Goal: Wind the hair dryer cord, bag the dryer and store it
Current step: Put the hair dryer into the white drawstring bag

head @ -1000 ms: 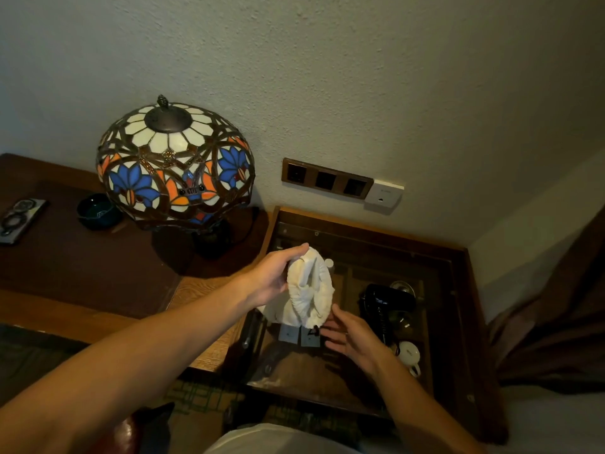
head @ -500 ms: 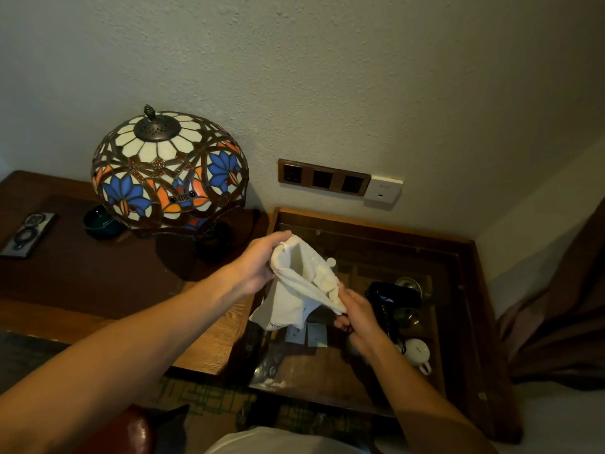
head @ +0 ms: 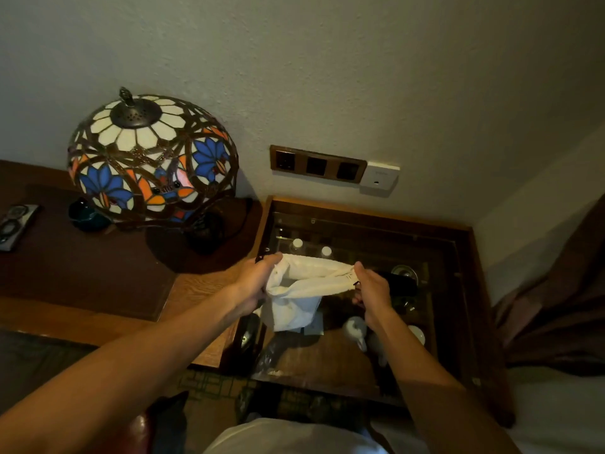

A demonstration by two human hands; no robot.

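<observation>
A white cloth bag point(head: 302, 290) hangs in the air between my hands, its mouth stretched wide. My left hand point(head: 257, 283) grips the left edge of the mouth. My right hand point(head: 371, 288) grips the right edge, with a dark drawstring end by its fingers. The black hair dryer point(head: 401, 283) lies on the glass-topped side table point(head: 465, 257) just right of my right hand, mostly hidden by it. Its cord cannot be made out.
A stained-glass lamp point(head: 152, 158) stands on the wooden desk point(head: 82, 283) to the left, beside a dark bowl point(head: 83, 216) and a remote point(head: 16, 224). Wall sockets point(head: 316, 165) sit above the table. White cups point(head: 355, 330) and bottles point(head: 297, 245) show under the glass. Brown curtain point(head: 556, 306) at right.
The bag was bunched in my left hand. My right hand took its other edge and both hands pulled apart, so the mouth is now stretched open.
</observation>
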